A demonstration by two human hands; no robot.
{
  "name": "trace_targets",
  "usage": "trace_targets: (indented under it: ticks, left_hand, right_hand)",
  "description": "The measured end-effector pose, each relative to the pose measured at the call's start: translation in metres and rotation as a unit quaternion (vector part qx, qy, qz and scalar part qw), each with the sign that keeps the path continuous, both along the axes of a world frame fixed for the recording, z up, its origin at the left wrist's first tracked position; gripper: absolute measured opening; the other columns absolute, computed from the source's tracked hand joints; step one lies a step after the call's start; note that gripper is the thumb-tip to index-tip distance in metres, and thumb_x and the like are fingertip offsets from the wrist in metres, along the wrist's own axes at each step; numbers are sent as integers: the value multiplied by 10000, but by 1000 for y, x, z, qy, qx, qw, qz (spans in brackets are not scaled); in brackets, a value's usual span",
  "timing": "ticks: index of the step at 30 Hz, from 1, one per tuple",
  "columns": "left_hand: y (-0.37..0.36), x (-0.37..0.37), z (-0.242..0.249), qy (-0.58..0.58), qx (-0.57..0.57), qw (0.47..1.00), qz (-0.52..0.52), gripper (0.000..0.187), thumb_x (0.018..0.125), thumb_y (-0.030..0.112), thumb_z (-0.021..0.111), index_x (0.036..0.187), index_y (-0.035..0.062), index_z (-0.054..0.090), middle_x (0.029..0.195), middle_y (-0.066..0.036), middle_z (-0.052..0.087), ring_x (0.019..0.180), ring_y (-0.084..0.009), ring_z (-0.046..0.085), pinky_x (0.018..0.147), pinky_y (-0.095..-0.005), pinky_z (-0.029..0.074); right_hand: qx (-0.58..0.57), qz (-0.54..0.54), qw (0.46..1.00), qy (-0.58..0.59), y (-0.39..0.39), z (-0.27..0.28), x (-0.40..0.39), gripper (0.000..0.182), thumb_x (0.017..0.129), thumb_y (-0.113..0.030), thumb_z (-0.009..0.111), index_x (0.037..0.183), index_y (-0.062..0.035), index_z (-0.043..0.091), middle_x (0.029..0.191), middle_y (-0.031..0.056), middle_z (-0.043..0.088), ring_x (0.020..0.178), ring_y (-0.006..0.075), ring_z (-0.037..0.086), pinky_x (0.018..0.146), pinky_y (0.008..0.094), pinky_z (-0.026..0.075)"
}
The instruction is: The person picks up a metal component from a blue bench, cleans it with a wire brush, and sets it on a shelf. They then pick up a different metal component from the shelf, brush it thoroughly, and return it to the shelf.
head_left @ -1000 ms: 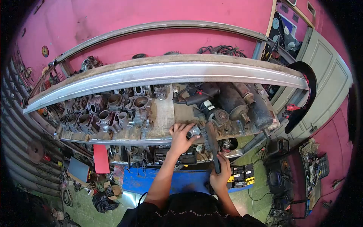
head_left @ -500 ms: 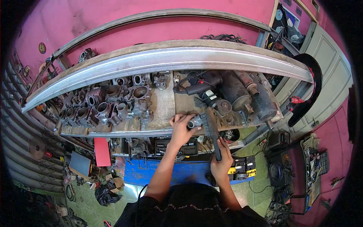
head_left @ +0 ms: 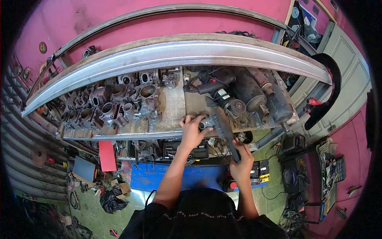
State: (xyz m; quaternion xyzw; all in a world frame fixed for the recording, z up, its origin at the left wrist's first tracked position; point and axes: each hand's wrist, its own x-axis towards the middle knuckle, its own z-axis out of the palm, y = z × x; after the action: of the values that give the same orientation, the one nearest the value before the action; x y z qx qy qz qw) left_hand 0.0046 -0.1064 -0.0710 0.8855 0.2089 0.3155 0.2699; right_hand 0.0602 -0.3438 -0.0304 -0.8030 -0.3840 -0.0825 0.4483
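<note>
At the front edge of the wooden workbench, my left hand [head_left: 193,130] has its fingers around a small grey metal engine part [head_left: 205,123] with a round opening. The part rests at or just above the bench; its underside is hidden. My right hand [head_left: 242,160] grips the handle end of a long dark brush [head_left: 223,126]. The brush slants up and left, its bristle side turned toward the metal part. Bristles and part appear to touch. Just behind the brush lies a black corded power tool [head_left: 215,84].
Several cylinder blocks [head_left: 108,111] crowd the left of the bench [head_left: 172,105]. Dark exhaust mufflers [head_left: 248,89] lie on the right. A metal-edged shelf beam [head_left: 179,51] crosses above. Below are a socket set [head_left: 171,151] and a blue surface [head_left: 155,176].
My right hand and the brush handle have moved right and slightly up, so the brush slants more. My left hand still holds the metal part in much the same place. The view has shifted slightly.
</note>
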Motion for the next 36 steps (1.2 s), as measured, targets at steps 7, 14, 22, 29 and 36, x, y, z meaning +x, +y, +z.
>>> trace_targets:
  ticks: [7, 14, 22, 29, 36]
  left_hand:
    - [4, 3, -7, -25, 39, 999, -11, 577, 835, 406, 859, 1285, 78, 706, 1107, -140, 734, 1237, -317, 555, 1117, -541, 254]
    - [3, 3, -9, -32, 32, 999, -1, 583, 831, 401, 862, 1279, 61, 707, 1095, -144, 718, 1226, -317, 560, 1109, -535, 260]
    - [0, 3, -6, -51, 31, 998, 16, 636, 764, 382, 913, 1277, 70, 703, 1100, -146, 722, 1222, -318, 556, 1110, -525, 269]
    - [0, -2, -2, -32, 7, 999, -3, 638, 708, 342, 940, 1243, 81, 711, 1153, -122, 709, 1246, -328, 534, 1108, -524, 270]
    - [3, -2, -9, -84, 18, 996, -10, 627, 696, 305, 934, 1255, 104, 733, 1219, -71, 717, 1254, -321, 515, 1113, -508, 274]
  right_hand:
    - [19, -2, 1000, 5, 42, 1, 27, 627, 684, 154, 594, 1265, -48, 718, 1276, 169, 715, 1197, 413, 679, 1019, 430, 545]
    - [22, 6, 1000, 2, 28, 1, 12, 628, 682, 162, 615, 1265, -47, 720, 1266, 178, 718, 1195, 417, 680, 1027, 433, 540]
    - [42, -31, 999, 11, -19, -9, -18, 627, 675, 180, 585, 1266, 10, 711, 1275, 229, 714, 1204, 419, 686, 1058, 421, 523]
    - [36, -46, 993, -106, -11, -8, -21, 679, 654, 148, 617, 1292, -52, 732, 1326, 147, 722, 1127, 355, 702, 958, 414, 539]
    - [-41, -28, 990, -134, 5, -15, -20, 720, 653, 131, 648, 1329, -106, 721, 1426, 92, 670, 1065, 350, 688, 922, 446, 542]
